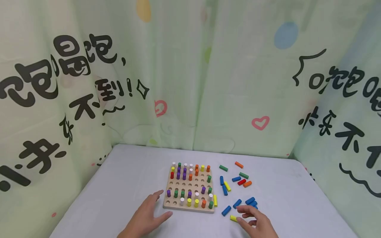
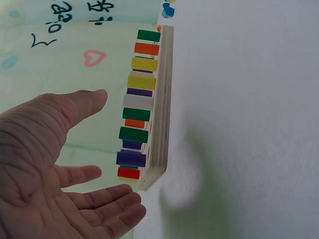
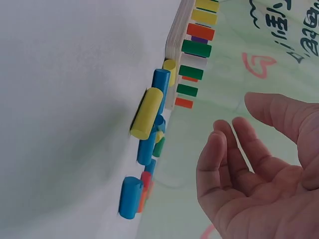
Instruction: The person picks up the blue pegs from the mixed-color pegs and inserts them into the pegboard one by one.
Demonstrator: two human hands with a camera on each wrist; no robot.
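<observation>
The yellow, probably wooden cylindrical peg (image 1: 233, 218), lower right of frame, looks light, rigid, apt to roll; best pinched mid-length. The right hand (image 1: 256, 220) curves empty fingers; the left hand (image 1: 146, 214) spreads wide.

In the head view, the right hand (image 1: 257, 221) hides one end of a yellow peg (image 1: 233, 218) and part of a blue peg (image 1: 255, 207); the bottom edge crops that hand. Side edges cut the curtain (image 1: 238, 82) lettering (image 1: 15, 176). The right wrist view's top edge crops the pegboard (image 3: 178, 37); from the left wrist, front pegs (image 2: 142, 82) mostly hide the pegs behind (image 2: 139, 92).
</observation>
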